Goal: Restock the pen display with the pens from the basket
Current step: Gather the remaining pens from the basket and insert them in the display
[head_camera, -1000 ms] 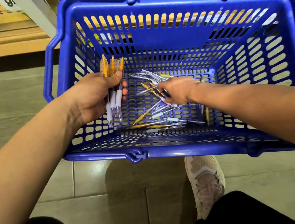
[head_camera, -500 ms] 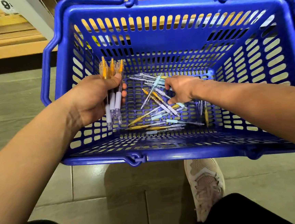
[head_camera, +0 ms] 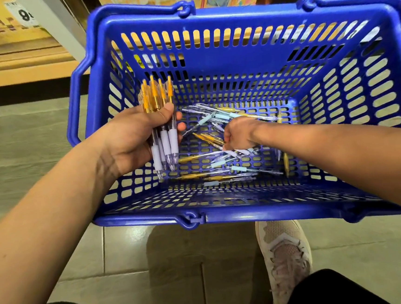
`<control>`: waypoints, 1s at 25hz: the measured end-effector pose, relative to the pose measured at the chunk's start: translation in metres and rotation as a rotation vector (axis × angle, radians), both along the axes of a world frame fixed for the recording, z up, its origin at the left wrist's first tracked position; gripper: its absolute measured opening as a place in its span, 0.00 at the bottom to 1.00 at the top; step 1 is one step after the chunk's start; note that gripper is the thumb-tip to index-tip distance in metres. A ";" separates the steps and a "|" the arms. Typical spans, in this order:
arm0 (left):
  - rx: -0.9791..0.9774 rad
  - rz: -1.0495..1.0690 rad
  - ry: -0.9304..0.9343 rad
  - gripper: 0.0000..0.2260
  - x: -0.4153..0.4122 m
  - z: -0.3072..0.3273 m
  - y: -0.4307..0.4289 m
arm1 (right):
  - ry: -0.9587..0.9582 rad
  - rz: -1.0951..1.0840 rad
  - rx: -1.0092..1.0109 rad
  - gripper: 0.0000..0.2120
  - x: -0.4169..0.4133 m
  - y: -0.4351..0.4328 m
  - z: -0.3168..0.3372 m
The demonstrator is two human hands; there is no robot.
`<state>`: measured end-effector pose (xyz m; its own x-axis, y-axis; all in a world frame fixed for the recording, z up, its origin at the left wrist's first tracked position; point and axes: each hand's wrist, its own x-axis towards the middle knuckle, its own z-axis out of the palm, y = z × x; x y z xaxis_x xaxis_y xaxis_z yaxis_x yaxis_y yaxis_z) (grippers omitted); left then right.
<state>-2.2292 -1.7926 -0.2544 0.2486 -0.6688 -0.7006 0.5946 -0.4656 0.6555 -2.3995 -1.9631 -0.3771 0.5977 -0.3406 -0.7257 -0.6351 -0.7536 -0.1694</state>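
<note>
The left hand [head_camera: 130,138] grips a bunch of pens [head_camera: 164,138] upright, likely to carry many at once. The right hand [head_camera: 239,134] reaches among loose pens [head_camera: 194,176] on the basket [head_camera: 235,59] floor, mid-frame. I cannot tell its grip.

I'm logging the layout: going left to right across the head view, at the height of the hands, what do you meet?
Basket handle → left hand → bunch of pens it grips → right hand → lone yellow pen.
</note>
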 end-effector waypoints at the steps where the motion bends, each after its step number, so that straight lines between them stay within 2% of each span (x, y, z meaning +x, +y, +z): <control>1: -0.002 -0.003 0.018 0.05 0.000 0.001 0.000 | 0.018 0.001 0.015 0.17 0.000 -0.004 0.003; 4: 0.000 -0.006 0.055 0.10 -0.001 0.004 -0.001 | -0.043 -0.058 0.122 0.10 -0.003 -0.020 0.016; 5: 0.001 -0.006 0.061 0.11 -0.001 0.005 -0.001 | -0.104 -0.156 0.232 0.08 -0.005 -0.024 0.021; 7: 0.004 0.007 0.072 0.13 -0.003 0.005 -0.002 | -0.248 -0.451 0.590 0.06 -0.005 -0.023 0.033; 10: 0.021 0.032 0.072 0.15 -0.004 0.004 -0.004 | -0.424 -0.728 1.091 0.21 0.001 -0.016 0.056; 12: 0.047 0.040 0.048 0.16 -0.006 0.004 -0.005 | -0.513 -0.736 1.252 0.22 0.009 -0.010 0.071; 15: 0.067 0.052 0.009 0.14 -0.010 0.002 -0.006 | -0.632 -0.691 1.240 0.13 0.020 0.000 0.091; 18: 0.081 0.061 0.023 0.08 -0.011 0.003 -0.006 | -0.704 -0.659 1.059 0.11 0.029 0.013 0.098; 21: 0.070 0.089 0.009 0.11 -0.014 0.005 -0.007 | -0.743 -0.651 0.878 0.11 0.034 0.025 0.098; 25: 0.045 0.057 -0.018 0.16 -0.017 0.008 -0.007 | -0.774 -0.642 0.757 0.10 0.037 0.033 0.099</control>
